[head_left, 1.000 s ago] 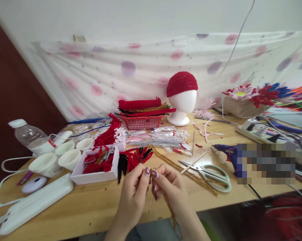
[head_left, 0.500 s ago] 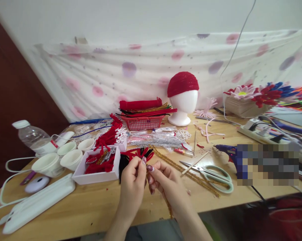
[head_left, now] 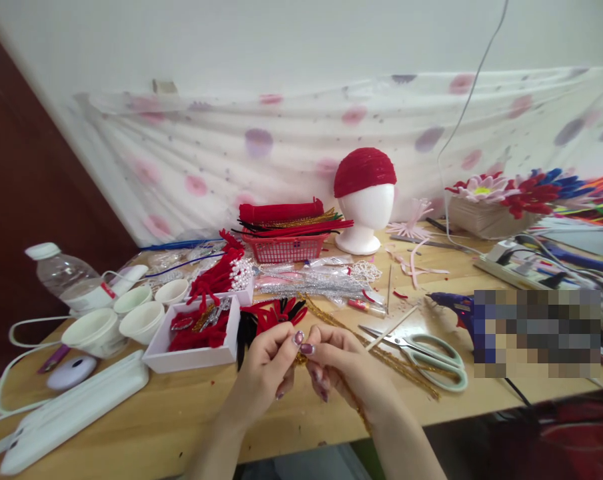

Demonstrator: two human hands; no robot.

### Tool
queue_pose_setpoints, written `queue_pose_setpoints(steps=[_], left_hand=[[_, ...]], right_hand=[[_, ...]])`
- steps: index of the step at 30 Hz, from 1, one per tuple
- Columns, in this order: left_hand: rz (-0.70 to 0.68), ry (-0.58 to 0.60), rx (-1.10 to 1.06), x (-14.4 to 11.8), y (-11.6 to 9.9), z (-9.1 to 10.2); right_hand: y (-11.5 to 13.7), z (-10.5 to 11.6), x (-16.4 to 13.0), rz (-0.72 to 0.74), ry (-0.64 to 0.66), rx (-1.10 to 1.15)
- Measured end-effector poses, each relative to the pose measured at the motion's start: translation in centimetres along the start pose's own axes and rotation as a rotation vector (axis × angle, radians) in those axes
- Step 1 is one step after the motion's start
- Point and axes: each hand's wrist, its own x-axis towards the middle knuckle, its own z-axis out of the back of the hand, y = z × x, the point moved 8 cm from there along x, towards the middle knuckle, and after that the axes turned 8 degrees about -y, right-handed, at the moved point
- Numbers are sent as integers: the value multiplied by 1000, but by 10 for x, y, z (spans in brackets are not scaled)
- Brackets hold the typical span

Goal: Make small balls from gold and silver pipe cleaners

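My left hand (head_left: 265, 368) and my right hand (head_left: 342, 369) meet above the wooden table's (head_left: 181, 413) front edge. Both pinch a gold glitter pipe cleaner (head_left: 354, 400) between thumbs and forefingers; its free end trails down under my right wrist. Just behind my fingers lies a bundle of red and black pipe cleaners (head_left: 271, 315), and more gold pipe cleaners (head_left: 381, 350) stretch to the right.
Mint-handled scissors (head_left: 424, 352), a blue glue gun (head_left: 454, 307), a white box of red pieces (head_left: 196, 337), white cups (head_left: 114, 320), a water bottle (head_left: 64, 277), a red basket (head_left: 284, 243), a foam head with red cap (head_left: 364, 197), a power strip and cables at right.
My hands have dropped slightly and spread a little, with the gold pipe cleaner's tail swinging to the right under my right wrist. The camera view shifted slightly.
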Motion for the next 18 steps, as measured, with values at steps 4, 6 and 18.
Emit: queue_pose_setpoints(steps=[4,6,18], left_hand=[[-68,-221,84,1,4,10],[-110,-324,96,-2,5,13],[48,-179,-110,-13,8,3]], right_hand=[[-2,0,-6,122,-171,31],[-7,-2,-10,147,-233,65],[-5,-1,-15,102,-73,39]])
